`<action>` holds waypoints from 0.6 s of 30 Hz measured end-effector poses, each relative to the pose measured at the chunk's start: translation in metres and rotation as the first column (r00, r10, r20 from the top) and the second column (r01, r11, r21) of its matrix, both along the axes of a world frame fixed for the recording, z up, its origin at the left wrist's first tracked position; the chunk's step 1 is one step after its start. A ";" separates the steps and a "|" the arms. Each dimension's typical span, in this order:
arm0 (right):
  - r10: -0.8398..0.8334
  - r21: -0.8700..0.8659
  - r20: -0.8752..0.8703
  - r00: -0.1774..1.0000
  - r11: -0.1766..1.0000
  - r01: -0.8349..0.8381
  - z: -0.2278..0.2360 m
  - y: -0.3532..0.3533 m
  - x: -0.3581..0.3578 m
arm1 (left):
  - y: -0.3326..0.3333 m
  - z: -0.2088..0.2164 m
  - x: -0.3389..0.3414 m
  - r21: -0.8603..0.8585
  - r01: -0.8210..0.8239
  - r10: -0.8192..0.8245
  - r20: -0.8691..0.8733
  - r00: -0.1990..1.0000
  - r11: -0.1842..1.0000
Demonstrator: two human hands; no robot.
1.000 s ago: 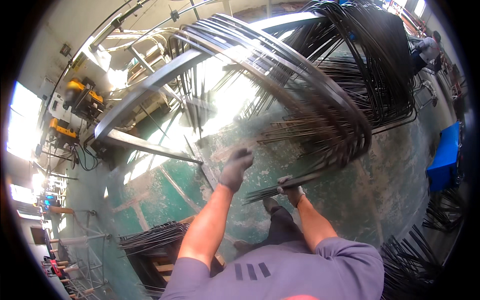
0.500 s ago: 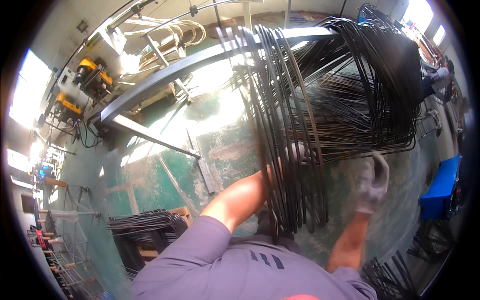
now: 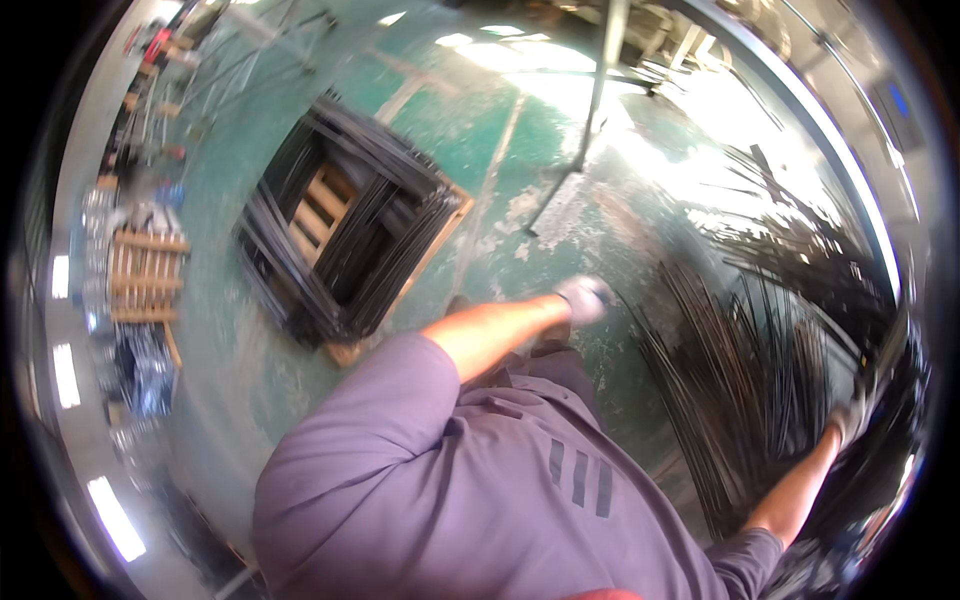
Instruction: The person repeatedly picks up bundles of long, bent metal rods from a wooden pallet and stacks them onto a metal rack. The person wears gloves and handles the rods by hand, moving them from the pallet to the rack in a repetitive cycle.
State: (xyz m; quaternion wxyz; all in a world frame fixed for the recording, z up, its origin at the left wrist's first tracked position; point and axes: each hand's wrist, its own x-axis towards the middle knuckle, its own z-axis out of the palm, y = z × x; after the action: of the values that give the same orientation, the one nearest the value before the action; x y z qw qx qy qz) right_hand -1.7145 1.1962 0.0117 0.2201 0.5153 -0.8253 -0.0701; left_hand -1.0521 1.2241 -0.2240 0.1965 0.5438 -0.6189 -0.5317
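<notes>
Left grip point(image 3: 585, 300) over scuffed, sunlit workshop floor point(image 3: 510, 260), right grip point(image 3: 850, 420) by dark rods point(image 3: 722, 365); both closures unclear.

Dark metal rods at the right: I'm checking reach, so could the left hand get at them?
Probably yes: the left hand is stretched out toward the dark rods, and nothing shows between it and their nearest ends. Depth is hard to judge, so a lean may be needed.

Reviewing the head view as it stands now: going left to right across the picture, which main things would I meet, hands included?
Slatted wooden pallet → stack of dark metal frames → gloved left hand → spread of thin dark rods → gloved right hand.
</notes>
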 end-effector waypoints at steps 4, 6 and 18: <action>-0.766 0.153 0.088 0.637 0.642 0.751 0.021 -0.006 0.092 | 0.054 -0.030 0.209 -0.235 -0.624 0.646 0.487 0.588 0.745; -0.730 0.189 0.096 0.677 0.681 0.707 -0.040 0.016 0.097 | 0.096 -0.075 0.299 -0.377 -0.573 0.676 0.536 0.506 0.728; -0.406 0.403 0.906 0.117 0.749 -0.526 -0.345 0.045 0.742 | 0.230 -0.054 0.391 0.067 -0.821 0.671 0.541 0.507 0.567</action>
State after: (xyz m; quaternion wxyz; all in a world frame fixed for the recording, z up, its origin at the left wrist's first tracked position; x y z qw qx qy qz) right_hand -0.9722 1.2414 -0.3329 -0.5800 0.5013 -0.6419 0.0153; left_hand -0.6606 1.4541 -0.2784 0.1679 0.8909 -0.2516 -0.3387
